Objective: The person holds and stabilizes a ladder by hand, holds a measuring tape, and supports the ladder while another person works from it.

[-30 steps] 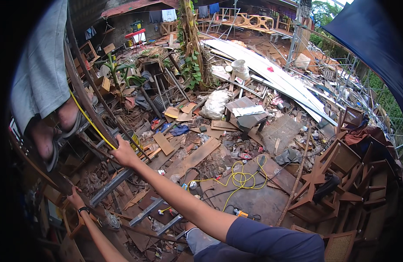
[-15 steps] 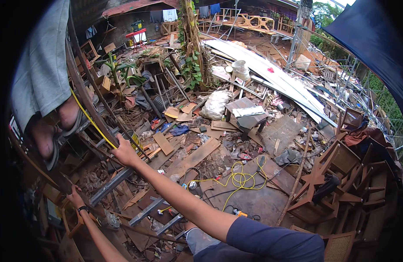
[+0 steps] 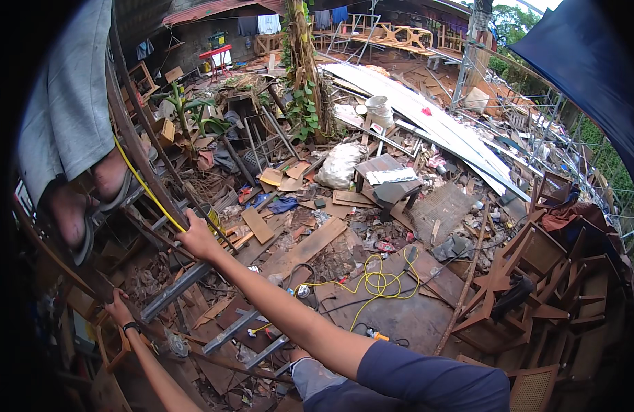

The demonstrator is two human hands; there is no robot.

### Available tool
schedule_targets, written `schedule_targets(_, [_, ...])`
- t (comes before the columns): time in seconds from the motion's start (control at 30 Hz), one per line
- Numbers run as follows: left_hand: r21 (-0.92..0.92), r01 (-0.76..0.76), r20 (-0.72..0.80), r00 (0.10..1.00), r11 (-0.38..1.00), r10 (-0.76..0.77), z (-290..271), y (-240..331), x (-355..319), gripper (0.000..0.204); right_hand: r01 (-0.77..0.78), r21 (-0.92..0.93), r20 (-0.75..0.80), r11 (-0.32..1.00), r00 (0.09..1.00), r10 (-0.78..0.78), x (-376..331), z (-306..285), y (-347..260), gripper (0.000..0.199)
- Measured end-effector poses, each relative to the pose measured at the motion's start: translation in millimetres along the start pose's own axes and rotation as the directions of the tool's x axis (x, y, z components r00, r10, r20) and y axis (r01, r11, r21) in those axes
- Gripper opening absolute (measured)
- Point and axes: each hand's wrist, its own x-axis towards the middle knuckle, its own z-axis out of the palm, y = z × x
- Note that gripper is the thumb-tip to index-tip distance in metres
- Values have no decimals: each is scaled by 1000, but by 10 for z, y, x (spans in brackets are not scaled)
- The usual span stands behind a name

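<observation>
My right hand (image 3: 199, 238), arm stretched out to the left, is closed at the lower end of a yellow measuring tape (image 3: 148, 190). The tape runs up along a long brown beam (image 3: 132, 142), and my fingertips touch the beam there. Lower down, my left hand (image 3: 118, 308), with a dark band at the wrist, grips the edge of a second brown beam (image 3: 50, 255). Just above it, another person's sandalled foot (image 3: 71, 223) and grey trousers (image 3: 73, 96) show. Whether that person holds the tape's upper end is hidden.
A metal ladder (image 3: 176, 291) slopes below my arms. Wood scraps and rubble cover the ground, with a tangled yellow cord (image 3: 382, 283) on a brown board (image 3: 392, 316). Wooden chair frames (image 3: 516, 288) are piled right; long white panels (image 3: 433, 120) lie beyond a tree trunk (image 3: 304, 69).
</observation>
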Motion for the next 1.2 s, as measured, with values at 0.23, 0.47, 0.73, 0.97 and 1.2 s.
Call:
schedule_targets(0.23, [-28,9,-4,1000,1000,-9,11,-49,39,22,52,-35,-18,998,998,-53,-1,3,9,52])
schedule_targets(0.47, [21,-13,16,1000,1000,13,-10,-69,45,21,54,5,47,999,997,-54,-45,-58,-86,47])
schedule_targets(0.73, [0,-42,31,999,999,42,14,-22,26,21,60,-42,0,997,998,-60,-98,-74,-137,46])
schedule_targets(0.97, [20,-49,40,998,999,48,14,-31,39,23,153,-49,-125,987,980,-158,-79,-23,-63,48])
schedule_targets(1.2, [15,-28,25,999,1000,28,-18,-87,48,23,32,16,48,999,998,-32,-67,-63,-86,49])
